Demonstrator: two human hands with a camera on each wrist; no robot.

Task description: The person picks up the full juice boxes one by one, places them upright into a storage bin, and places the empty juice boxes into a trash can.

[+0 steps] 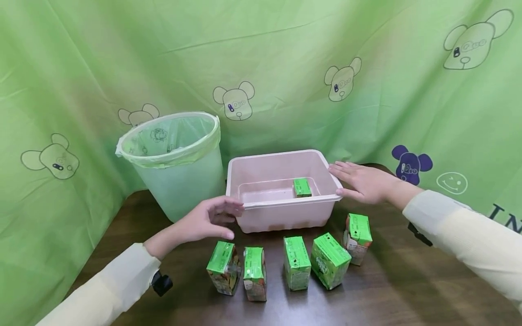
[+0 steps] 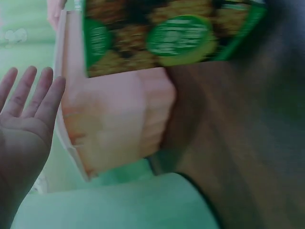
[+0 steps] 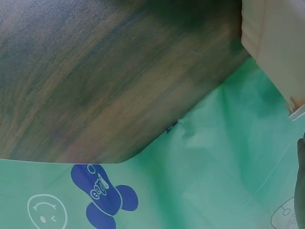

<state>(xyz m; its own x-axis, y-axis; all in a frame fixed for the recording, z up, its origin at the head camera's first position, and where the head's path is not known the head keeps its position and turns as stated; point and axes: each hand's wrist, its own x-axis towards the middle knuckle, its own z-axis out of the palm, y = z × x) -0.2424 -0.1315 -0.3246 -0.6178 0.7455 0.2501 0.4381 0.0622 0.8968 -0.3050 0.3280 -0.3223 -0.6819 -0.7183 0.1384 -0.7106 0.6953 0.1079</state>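
A pink plastic basin (image 1: 285, 218) stands on the table, with one small green carton (image 1: 302, 187) inside near its right end. My right hand (image 1: 363, 182) lies at the basin's right rim, fingers stretched out and touching or nearly touching it. By the front left corner is my left hand (image 1: 205, 220), fingers loosely bent and thumb apart, holding nothing. In the left wrist view the left palm (image 2: 24, 129) is spread. Several similar cartons stand in front of the basin, including a left one (image 1: 223, 267), a middle one (image 1: 297, 262) and a right one (image 1: 358, 237).
A pale green bin (image 1: 183, 181) with a plastic liner stands to the left, close to the basin. Behind everything hangs a green curtain (image 1: 285, 59) with printed bear heads. The dark wooden table (image 1: 391, 280) extends to the front and right.
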